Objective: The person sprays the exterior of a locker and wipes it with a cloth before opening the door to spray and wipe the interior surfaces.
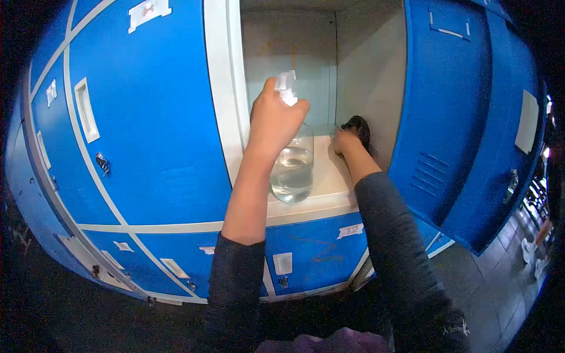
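Observation:
A clear spray bottle point(292, 175), partly filled with clear liquid, hangs upright at the front of the open locker point(326, 203). My left hand point(275, 120) is wrapped round its neck, just under the white spray head point(286, 88). Deeper inside, near the right inner wall, my right hand point(346, 143) is closed at a dark object point(358, 128). Whether the fingers grip that object cannot be made out, as it is small and partly behind the hand.
The locker's blue door point(441, 117) stands swung open to the right. Closed blue lockers point(141, 123) fill the left side, and more point(318, 253) lie below. Grey floor tiles point(482, 294) show at the lower right.

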{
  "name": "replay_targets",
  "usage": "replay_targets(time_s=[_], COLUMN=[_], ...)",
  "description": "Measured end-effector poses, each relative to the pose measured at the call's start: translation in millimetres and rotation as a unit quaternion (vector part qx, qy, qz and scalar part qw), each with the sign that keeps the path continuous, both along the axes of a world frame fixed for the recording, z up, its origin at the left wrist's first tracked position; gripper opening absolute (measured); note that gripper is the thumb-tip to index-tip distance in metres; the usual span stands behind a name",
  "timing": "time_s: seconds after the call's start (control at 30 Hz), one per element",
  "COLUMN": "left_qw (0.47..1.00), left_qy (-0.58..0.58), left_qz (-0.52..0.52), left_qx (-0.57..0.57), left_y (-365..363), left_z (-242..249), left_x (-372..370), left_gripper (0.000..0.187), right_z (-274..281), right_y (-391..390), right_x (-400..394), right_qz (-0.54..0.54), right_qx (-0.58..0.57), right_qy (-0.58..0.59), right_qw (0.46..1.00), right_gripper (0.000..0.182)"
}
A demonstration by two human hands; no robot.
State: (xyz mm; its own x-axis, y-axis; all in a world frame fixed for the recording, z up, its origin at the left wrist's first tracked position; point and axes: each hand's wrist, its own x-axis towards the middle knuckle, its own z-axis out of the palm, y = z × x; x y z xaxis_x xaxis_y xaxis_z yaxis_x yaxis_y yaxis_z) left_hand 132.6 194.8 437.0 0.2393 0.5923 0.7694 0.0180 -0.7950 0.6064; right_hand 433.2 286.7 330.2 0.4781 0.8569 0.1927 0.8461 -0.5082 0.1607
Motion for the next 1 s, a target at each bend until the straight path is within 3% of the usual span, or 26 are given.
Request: replay_targets(time_s=[0.1,0.17,0.23,0.3,0.37,0.43,0.5,0.57,0.63,0.7,0.73,0.8,0.93,1.0], left_qw=[1.0,1.0,1.0,0.999,0.995,0.984,0.986,0.989,0.986,0.971,0.969,0.96,0.969,0.969], left_qy=[0.007,0.002,-0.002,-0.002,-0.036,-0.092,-0.073,-0.068,-0.07,-0.07,-0.058,-0.033,0.029,0.046], left_qz=[0.026,0.009,-0.003,-0.007,-0.063,-0.118,-0.125,-0.126,-0.153,-0.207,-0.208,-0.211,-0.149,-0.082], left_qx=[0.006,0.013,0.023,0.037,0.067,0.099,0.076,0.048,-0.011,-0.094,-0.122,-0.179,-0.193,-0.229], left_y=[-8.8,-2.4,-6.4,-20.1,-28.8,-50.5,-78.3,-106.8,-126.1,-137.0,-140.6,-142.3,-136.0,-138.7], left_z=[2.3,-0.6,0.3,0.9,-4.1,-13.9,-21.3,-32.5,-47.9,-64.1,-73.7,-94.6,-131.6,-143.2], left_x=[-2.5,-1.8,-1.7,-5.4,-7.6,-15.2,-31.9,-49.9,-65.3,-83.5,-90.0,-100.3,-114.7,-116.0], left_gripper=[0.042,0.043,0.043,0.043,0.058,0.07,0.079,0.083,0.083,0.082,0.083,0.083,0.089,0.097], right_z=[39.5,45.5,24.6,20.0,9.5,11.0,-15.3,-63.4,-145.4,-196.5,-215.1,-243.9,-287.6,-306.7], right_y=[-82.6,-112.6,-137.1,-182.6,-228.8,-281.3,-308.2,-321.9,-324.5,-338.1,-344.1,-351.3,-354.5,-356.6], right_x=[-92.8,-122.3,-141.6,-167.4,-179.9,-190.6,-181.3,-171.6,-149.8,-145.6,-145.2,-143.7,-146.4,-153.3], right_qz=[0.046,0.022,0.039,0.122,0.257,0.359,0.506,0.506,0.392,0.17,0.118,-0.002,0.175,0.192], right_qx=[-0.03,-0.028,0.074,0.13,0.192,0.172,0.082,-0.012,-0.073,0.03,0.102,0.232,0.386,0.407], right_qy=[-0.019,-0.014,-0.053,-0.061,-0.093,0.069,0.304,0.451,0.572,0.693,0.8,0.931,0.9,0.873], right_qw=[0.998,0.999,0.995,0.982,0.943,0.915,0.803,0.735,0.717,0.7,0.579,0.281,0.104,0.186], right_gripper=[0.049,0.044,0.034,0.028,0.025,0.026,0.029,0.036,0.037,0.039,0.041,0.044,0.049,0.05])
